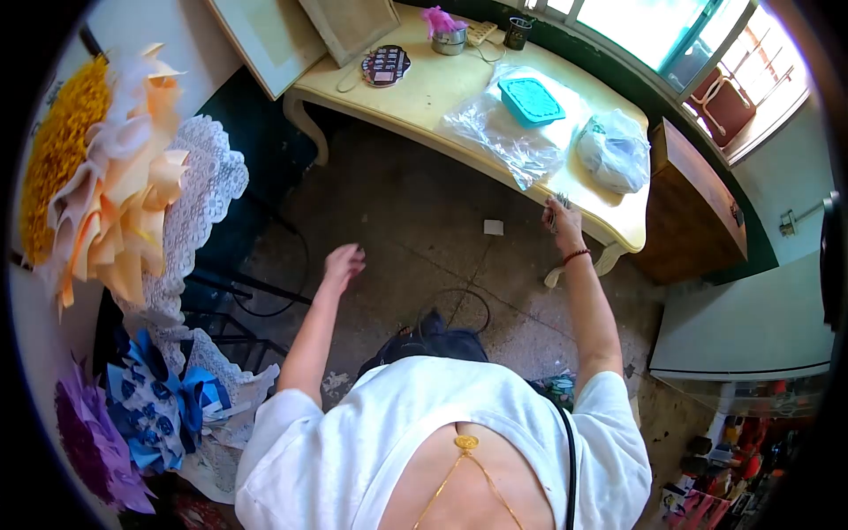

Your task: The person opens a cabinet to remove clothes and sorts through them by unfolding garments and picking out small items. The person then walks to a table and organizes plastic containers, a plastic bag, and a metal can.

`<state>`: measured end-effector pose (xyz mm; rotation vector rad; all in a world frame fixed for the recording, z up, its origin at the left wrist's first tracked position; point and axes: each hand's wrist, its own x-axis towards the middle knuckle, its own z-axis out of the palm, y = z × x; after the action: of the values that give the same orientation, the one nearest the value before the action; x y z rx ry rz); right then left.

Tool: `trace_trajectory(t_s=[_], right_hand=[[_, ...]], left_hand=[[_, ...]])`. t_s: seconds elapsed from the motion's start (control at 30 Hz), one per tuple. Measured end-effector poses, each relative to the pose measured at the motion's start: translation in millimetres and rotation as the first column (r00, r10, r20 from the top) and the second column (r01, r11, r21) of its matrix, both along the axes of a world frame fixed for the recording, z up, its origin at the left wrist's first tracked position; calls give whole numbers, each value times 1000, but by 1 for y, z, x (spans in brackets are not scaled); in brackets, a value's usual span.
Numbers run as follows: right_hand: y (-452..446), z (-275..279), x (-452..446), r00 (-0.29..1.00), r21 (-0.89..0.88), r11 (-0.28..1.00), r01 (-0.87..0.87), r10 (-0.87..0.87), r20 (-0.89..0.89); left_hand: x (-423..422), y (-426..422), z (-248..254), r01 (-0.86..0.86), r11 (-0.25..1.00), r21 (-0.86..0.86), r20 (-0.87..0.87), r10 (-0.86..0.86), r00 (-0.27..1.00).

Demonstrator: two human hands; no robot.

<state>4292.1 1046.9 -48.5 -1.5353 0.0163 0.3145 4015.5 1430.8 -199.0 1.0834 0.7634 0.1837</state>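
Observation:
My right hand is at the front edge of the cream table, near its right end. Its fingers are closed round a small grey, metallic-looking bunch, too small to name surely. On the table just beyond that hand lie a knotted plastic bag and a turquoise lidded box on clear plastic wrapping. My left hand hangs over the floor in front of the table, touching nothing. Its fingers are curled in, and nothing shows in them.
Paper flower bouquets and a lace cloth stand at left. A dark round plaque, a tin and a black cup sit at the table's back. A wooden cabinet and a white appliance flank the right.

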Motion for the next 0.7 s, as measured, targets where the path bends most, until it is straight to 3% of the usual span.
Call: trace_trajectory(t_s=[0.13,0.2,0.3,0.33,0.4,0.57,0.63,0.7], right_hand=[[13,4,77,992,-55,994,96,-91,89],[21,12,123,946,-235,958,164,-86,311],[32,16,208,878,-530,796,292,-4,478],[39,16,230,878,-525,802,286,0,479],[52,20,280,822,-615,688,385,47,567],[71,-26,399,792,-758,550,352,257,554],[76,-41,423,827,-765,594,250,281,488],[78,-52,433,832,-745,642,178,306,462]], left_hand=[[150,-38,78,301,953,27,142,-302,943],[208,-60,108,377,926,23,193,-374,907],[290,-82,125,434,901,3,208,-425,881],[317,-88,128,464,886,-26,226,-447,866],[371,-97,131,505,859,-83,266,-470,842],[492,-116,111,407,904,-131,160,-386,908],[528,-123,98,351,928,-128,99,-340,935],[552,-131,86,228,965,-129,-86,-240,967]])
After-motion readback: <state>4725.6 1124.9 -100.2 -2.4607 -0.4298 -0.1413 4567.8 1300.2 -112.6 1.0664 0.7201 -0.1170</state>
